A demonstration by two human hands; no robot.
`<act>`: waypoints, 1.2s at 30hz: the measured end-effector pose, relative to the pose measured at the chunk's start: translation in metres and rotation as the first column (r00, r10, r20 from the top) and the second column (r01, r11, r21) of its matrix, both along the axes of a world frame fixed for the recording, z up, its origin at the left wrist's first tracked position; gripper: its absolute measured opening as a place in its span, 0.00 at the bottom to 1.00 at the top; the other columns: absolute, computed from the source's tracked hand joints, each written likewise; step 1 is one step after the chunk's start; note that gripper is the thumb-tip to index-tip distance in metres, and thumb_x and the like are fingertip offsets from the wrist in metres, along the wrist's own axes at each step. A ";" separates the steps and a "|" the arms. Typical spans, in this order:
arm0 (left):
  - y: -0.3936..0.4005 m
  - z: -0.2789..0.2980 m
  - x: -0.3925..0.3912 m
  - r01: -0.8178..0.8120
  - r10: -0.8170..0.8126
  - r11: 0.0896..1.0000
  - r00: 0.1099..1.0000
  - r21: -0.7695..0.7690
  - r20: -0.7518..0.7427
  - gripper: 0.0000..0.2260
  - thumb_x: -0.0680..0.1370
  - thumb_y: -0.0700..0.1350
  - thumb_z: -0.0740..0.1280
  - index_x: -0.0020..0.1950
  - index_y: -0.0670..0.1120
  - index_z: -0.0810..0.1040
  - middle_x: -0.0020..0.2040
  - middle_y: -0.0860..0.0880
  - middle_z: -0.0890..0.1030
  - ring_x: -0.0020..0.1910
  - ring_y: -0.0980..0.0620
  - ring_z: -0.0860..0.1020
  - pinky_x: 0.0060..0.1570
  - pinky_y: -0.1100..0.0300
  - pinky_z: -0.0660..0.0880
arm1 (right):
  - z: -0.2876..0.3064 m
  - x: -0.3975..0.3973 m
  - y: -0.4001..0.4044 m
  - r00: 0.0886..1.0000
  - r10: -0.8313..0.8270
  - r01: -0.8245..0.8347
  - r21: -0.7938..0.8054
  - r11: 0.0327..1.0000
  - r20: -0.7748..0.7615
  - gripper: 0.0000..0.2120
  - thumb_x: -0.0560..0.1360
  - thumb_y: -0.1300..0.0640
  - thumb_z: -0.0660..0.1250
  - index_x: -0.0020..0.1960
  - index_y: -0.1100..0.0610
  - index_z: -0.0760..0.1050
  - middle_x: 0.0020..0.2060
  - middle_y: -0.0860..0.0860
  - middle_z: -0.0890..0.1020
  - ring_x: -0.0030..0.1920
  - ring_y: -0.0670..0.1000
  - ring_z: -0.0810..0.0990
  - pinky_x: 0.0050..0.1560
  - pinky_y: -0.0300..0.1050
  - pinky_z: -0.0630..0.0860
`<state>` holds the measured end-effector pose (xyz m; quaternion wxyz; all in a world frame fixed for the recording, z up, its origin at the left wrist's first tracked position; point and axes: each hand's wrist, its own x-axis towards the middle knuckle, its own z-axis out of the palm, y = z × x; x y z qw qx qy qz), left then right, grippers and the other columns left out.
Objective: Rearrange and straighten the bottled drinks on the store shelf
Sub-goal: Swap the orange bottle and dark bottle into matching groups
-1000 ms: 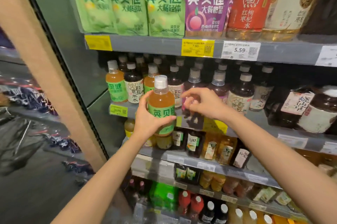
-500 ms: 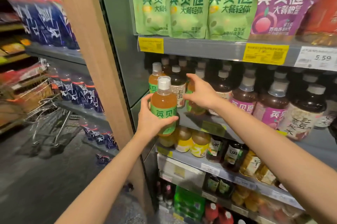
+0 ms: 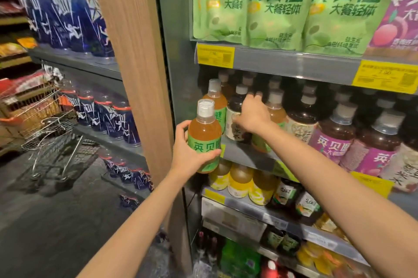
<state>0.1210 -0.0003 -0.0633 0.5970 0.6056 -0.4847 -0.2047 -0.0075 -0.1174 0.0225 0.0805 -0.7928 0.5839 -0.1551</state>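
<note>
At the left end of the middle shelf [image 3: 246, 153], we have two things going at once. Our left hand [image 3: 187, 155] wraps round the lower body of an amber bottle with a green label [image 3: 204, 135], fingers curled across the label, thumb round the far side, and we hold it upright in the air just in front of the shelf edge, cap up, long axis vertical. Our right hand [image 3: 251, 114] reaches deeper, over the front row, palm against the shoulder of a dark bottle with a pale label [image 3: 236, 117], fingers spread loosely and reaching past it; we cannot tell whether they actually close on anything back there. Just left of that dark bottle stands a matching amber bottle [image 3: 214, 101], and another amber one [image 3: 274, 114] sits just to the right of our right hand, so the dark bottle looks like the odd one between them. That is the relation to watch: the held bottle hangs below and to the left of the row, nearer us than the shelf lip, and any slot for it lies up, right and inward. We judge the right hand is nearer the row and must clear a gap first.
</note>
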 end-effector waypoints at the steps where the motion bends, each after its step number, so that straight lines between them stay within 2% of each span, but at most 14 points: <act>1: 0.000 -0.001 0.001 0.005 -0.005 1.000 1.000 -0.010 -0.001 0.39 0.59 0.36 0.81 0.62 0.49 0.62 0.53 0.62 0.71 0.49 0.76 0.72 0.46 0.80 0.69 | -0.002 0.001 0.002 1.000 -0.020 0.019 -0.033 0.999 -0.024 0.37 0.70 0.52 0.74 0.71 0.64 0.60 0.74 0.64 0.57 0.63 0.63 0.75 0.56 0.51 0.75; 3: -0.001 -0.002 0.003 0.015 -0.015 1.000 1.000 -0.025 -0.003 0.38 0.59 0.36 0.81 0.61 0.49 0.63 0.53 0.61 0.71 0.50 0.76 0.71 0.46 0.79 0.69 | -0.008 0.004 0.007 0.998 -0.047 0.043 -0.098 0.994 -0.040 0.40 0.69 0.46 0.74 0.70 0.63 0.59 0.73 0.63 0.58 0.60 0.62 0.77 0.50 0.50 0.76; 5: -0.002 -0.003 0.003 0.009 -0.009 0.999 1.000 -0.033 -0.001 0.38 0.59 0.38 0.81 0.61 0.50 0.64 0.54 0.61 0.71 0.51 0.75 0.71 0.47 0.79 0.69 | -0.014 0.006 0.009 0.999 -0.047 0.044 -0.153 0.987 -0.012 0.41 0.68 0.42 0.73 0.69 0.61 0.59 0.69 0.61 0.64 0.57 0.61 0.79 0.43 0.48 0.74; 7: -0.005 -0.002 -0.001 0.000 0.000 0.999 1.000 -0.037 -0.007 0.38 0.58 0.39 0.81 0.61 0.51 0.65 0.55 0.58 0.72 0.53 0.72 0.72 0.49 0.77 0.70 | -0.019 0.008 0.009 0.998 -0.050 0.054 -0.175 0.983 0.024 0.41 0.68 0.40 0.73 0.69 0.60 0.57 0.63 0.60 0.71 0.55 0.60 0.79 0.40 0.47 0.70; 11: -0.009 0.000 -0.007 -0.003 0.001 0.998 0.999 -0.066 -0.038 0.37 0.59 0.36 0.81 0.61 0.48 0.65 0.54 0.60 0.72 0.50 0.74 0.73 0.48 0.77 0.71 | -0.018 0.001 0.009 0.987 -0.087 0.112 -0.182 0.977 0.139 0.42 0.69 0.43 0.72 0.71 0.60 0.54 0.58 0.59 0.76 0.55 0.61 0.79 0.41 0.47 0.69; 14: -0.009 0.000 -0.006 -0.020 0.018 0.997 0.999 -0.072 -0.028 0.37 0.58 0.37 0.81 0.60 0.50 0.65 0.54 0.60 0.72 0.52 0.71 0.72 0.49 0.78 0.69 | -0.017 -0.012 0.016 0.966 -0.027 0.063 -0.132 0.989 0.258 0.42 0.65 0.44 0.75 0.69 0.58 0.57 0.58 0.57 0.76 0.56 0.60 0.78 0.46 0.49 0.72; 16: -0.008 0.002 -0.005 -0.033 0.032 0.997 0.999 -0.069 -0.019 0.37 0.58 0.39 0.81 0.60 0.51 0.65 0.54 0.60 0.72 0.53 0.69 0.72 0.49 0.77 0.69 | -0.016 -0.020 0.022 0.973 0.064 -0.032 -0.144 0.989 0.224 0.43 0.61 0.46 0.77 0.69 0.56 0.60 0.59 0.56 0.76 0.58 0.59 0.77 0.50 0.50 0.73; 18: -0.006 0.005 -0.003 -0.038 0.037 0.997 0.999 -0.063 -0.017 0.37 0.58 0.39 0.81 0.60 0.51 0.65 0.53 0.60 0.73 0.52 0.70 0.72 0.48 0.78 0.69 | -0.015 -0.028 0.027 0.977 0.133 -0.104 -0.174 0.979 0.167 0.40 0.60 0.47 0.77 0.68 0.52 0.66 0.57 0.54 0.76 0.57 0.58 0.77 0.50 0.49 0.73; 23: -0.004 0.011 0.002 -0.014 0.016 0.998 0.999 -0.065 0.035 0.37 0.58 0.40 0.82 0.61 0.52 0.67 0.53 0.63 0.72 0.51 0.76 0.71 0.47 0.80 0.68 | -0.010 -0.053 0.036 0.954 0.156 -0.099 -0.220 0.970 0.257 0.36 0.58 0.44 0.77 0.62 0.51 0.69 0.56 0.51 0.77 0.55 0.56 0.77 0.49 0.47 0.74; 27: -0.009 0.017 -0.003 -0.030 0.033 0.998 0.998 -0.054 0.051 0.39 0.58 0.41 0.82 0.63 0.48 0.67 0.52 0.63 0.72 0.50 0.71 0.72 0.46 0.82 0.67 | 0.002 -0.073 0.043 0.959 0.161 -0.104 -0.241 0.965 0.234 0.35 0.57 0.39 0.74 0.59 0.51 0.71 0.53 0.49 0.79 0.53 0.54 0.78 0.48 0.46 0.72; 29: -0.015 0.021 -0.010 -0.048 0.051 0.998 0.997 -0.044 0.058 0.39 0.57 0.43 0.82 0.64 0.48 0.67 0.51 0.60 0.73 0.50 0.65 0.74 0.48 0.78 0.68 | 0.006 -0.082 0.048 0.962 0.180 -0.129 -0.237 0.963 0.206 0.34 0.57 0.38 0.74 0.59 0.50 0.71 0.53 0.48 0.79 0.52 0.53 0.78 0.47 0.45 0.71; 33: -0.032 0.030 -0.027 -0.048 0.047 0.999 0.991 0.000 0.128 0.41 0.56 0.47 0.82 0.65 0.49 0.66 0.55 0.56 0.73 0.55 0.57 0.73 0.56 0.63 0.70 | 0.009 -0.100 0.056 0.964 0.178 -0.138 -0.201 0.970 0.197 0.31 0.56 0.38 0.74 0.56 0.47 0.71 0.50 0.45 0.80 0.49 0.50 0.77 0.44 0.43 0.68; 36: -0.049 0.034 -0.041 -0.038 0.034 0.999 0.984 0.019 0.175 0.41 0.57 0.48 0.81 0.65 0.49 0.64 0.59 0.53 0.73 0.59 0.53 0.72 0.59 0.58 0.69 | 0.008 -0.111 0.058 0.969 0.154 -0.118 -0.188 0.975 0.191 0.31 0.55 0.37 0.75 0.53 0.47 0.72 0.48 0.45 0.80 0.47 0.49 0.76 0.42 0.43 0.67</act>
